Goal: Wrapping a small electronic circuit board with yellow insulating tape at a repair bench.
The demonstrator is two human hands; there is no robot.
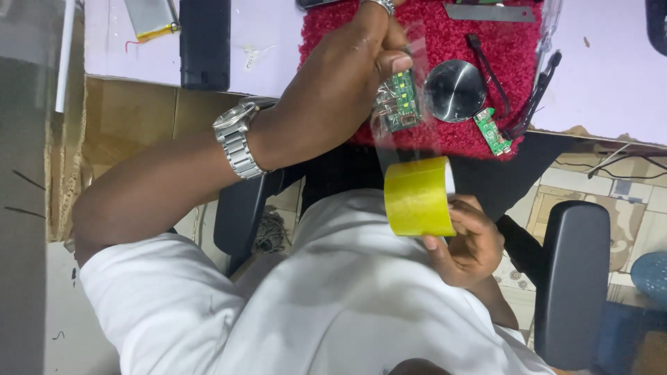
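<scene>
My left hand [368, 62], with a metal watch [236, 142] on its wrist, reaches over a red fuzzy mat [486, 42] and pinches the free end of a clear tape strip [410, 135]. The strip runs down to a yellow tape roll [417, 196], held from below by my right hand [469, 243] in front of my white shirt. A green circuit board [399, 101] sits behind the stretched tape, just under my left fingers. Whether it sticks to the tape or lies on the mat I cannot tell.
On the mat lie a round metal disc [455, 90], a second small green board [491, 130], black tweezers [535, 97] and a metal ruler [490, 12]. A black rectangular device [205, 42] and a silver pouch cell [149, 17] lie on the white desk. Black chair armrests [573, 278] flank me.
</scene>
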